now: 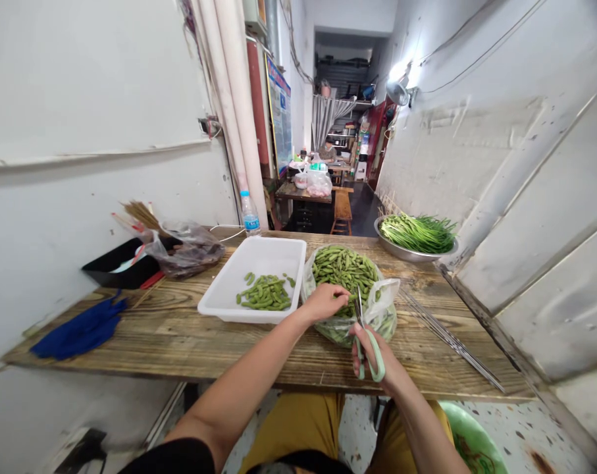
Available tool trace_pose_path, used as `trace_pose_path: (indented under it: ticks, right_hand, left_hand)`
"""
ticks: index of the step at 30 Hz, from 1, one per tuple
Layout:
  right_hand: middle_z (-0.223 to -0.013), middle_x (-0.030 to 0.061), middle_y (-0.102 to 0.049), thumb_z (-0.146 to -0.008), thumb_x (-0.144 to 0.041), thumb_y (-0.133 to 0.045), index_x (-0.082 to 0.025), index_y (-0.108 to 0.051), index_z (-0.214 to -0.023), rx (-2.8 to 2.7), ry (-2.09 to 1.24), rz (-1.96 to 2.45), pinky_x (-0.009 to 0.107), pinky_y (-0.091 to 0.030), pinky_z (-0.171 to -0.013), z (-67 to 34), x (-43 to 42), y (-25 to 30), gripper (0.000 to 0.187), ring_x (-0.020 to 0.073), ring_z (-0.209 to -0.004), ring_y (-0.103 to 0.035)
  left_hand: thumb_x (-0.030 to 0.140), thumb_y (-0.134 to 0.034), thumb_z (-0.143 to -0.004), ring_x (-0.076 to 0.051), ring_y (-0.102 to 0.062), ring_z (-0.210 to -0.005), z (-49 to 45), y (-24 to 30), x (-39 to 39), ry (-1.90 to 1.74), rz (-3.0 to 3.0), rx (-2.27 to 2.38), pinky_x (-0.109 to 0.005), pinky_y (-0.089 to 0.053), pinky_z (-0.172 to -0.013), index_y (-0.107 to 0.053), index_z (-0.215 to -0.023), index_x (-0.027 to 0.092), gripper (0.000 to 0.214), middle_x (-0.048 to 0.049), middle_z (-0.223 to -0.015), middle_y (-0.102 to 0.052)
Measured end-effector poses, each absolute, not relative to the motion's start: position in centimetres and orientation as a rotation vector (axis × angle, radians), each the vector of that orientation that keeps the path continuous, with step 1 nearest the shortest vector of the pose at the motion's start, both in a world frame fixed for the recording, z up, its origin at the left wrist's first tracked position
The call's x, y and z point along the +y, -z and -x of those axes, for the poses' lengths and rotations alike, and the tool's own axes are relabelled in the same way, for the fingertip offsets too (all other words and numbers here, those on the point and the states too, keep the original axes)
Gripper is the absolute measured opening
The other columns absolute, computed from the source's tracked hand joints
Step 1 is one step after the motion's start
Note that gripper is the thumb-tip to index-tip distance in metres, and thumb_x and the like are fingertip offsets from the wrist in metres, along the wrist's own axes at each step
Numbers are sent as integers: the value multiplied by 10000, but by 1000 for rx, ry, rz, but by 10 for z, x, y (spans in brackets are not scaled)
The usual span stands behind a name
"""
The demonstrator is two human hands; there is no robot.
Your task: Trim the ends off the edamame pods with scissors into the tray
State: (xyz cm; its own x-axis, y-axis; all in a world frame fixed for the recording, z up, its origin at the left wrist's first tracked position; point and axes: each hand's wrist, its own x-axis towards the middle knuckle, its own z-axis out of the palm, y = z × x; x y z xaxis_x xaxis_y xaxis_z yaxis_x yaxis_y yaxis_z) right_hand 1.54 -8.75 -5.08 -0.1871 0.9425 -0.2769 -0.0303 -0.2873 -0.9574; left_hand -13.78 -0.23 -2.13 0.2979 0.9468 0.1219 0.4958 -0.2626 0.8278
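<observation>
As pod (351, 298) and scissors (360, 316) are clasped by left grip (325, 303) and right grip (388, 361), apparently for trimming, twelve-o'clock snipping seems needed.

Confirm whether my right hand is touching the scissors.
Touching. The head view shows it plainly: the right hand is around the pale green handles of the scissors, with the blades pointing away from the body.

It seems to be a small eatery: beyond the hands (324, 302) stands a wooden bench (342, 207) beside a second tabletop (289, 191); to the hands' right are metal skewers (449, 336) and a bowl (407, 254) of greens (417, 233).
</observation>
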Motion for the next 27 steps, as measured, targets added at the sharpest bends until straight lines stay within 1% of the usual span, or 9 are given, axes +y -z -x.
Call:
trace_pose_path:
  ticks: [5,10,14,16,20,23,27]
  right_hand:
    - [-514,-73,-482,-716,-696,-542,-211,-421,-788,-1176,-1548,1280,204,-374,-306,-11,-88,52,505,83,-345,-432]
    - [-505,-77,-479,-710,-697,-545,-213,-429,-788,-1177,-1547,1301,211,-376,-277,-8,-89,52,503,86,-314,-427]
    - [-478,-83,-461,-686,-671,-599,-212,-437,-780,-1189,-1530,1354,203,-341,-258,-8,-89,52,496,82,-295,-399]
    - [-507,-73,-481,-690,-682,-589,-209,-450,-803,-1195,-1521,1310,208,-363,-287,-8,-90,53,506,87,-325,-427]
    - [-572,-53,-503,-721,-718,-521,-203,-467,-887,-1146,-1639,1158,225,-433,-393,-9,-91,55,544,104,-430,-495]
    - [-575,-49,-503,-730,-710,-524,-201,-463,-906,-1107,-1713,1126,236,-437,-404,-8,-92,56,541,109,-437,-484]
    - [-581,-47,-511,-746,-691,-527,-203,-479,-923,-1069,-1734,1119,239,-439,-402,-8,-89,56,521,108,-432,-476]
  left_hand:
    - [257,-515,-755,-149,-611,-689,139,18,-10,-813,-1853,1228,-220,-422,-672,-720,-724,148,235,-26,-726,-714]
    - [268,-563,-727,-132,-595,-636,140,19,-12,-806,-1642,1155,-213,-426,-658,-707,-714,134,197,-9,-653,-694]
    - [206,-612,-691,-114,-583,-609,138,21,-13,-857,-1432,1144,-210,-423,-656,-663,-678,131,91,-13,-631,-686]
    - [180,-638,-681,-101,-582,-601,137,21,-12,-960,-1259,1122,-199,-424,-634,-624,-682,132,50,-25,-658,-696]
    - [180,-709,-668,-81,-597,-600,136,19,-12,-1139,-916,1035,-176,-431,-578,-557,-709,134,164,-39,-721,-699]
    - [156,-743,-660,-82,-618,-595,134,18,-14,-1178,-777,988,-165,-443,-538,-565,-734,124,196,-15,-682,-666]
    - [120,-755,-664,-102,-645,-595,129,20,-20,-1190,-704,972,-191,-503,-574,-565,-731,107,201,-4,-615,-634]
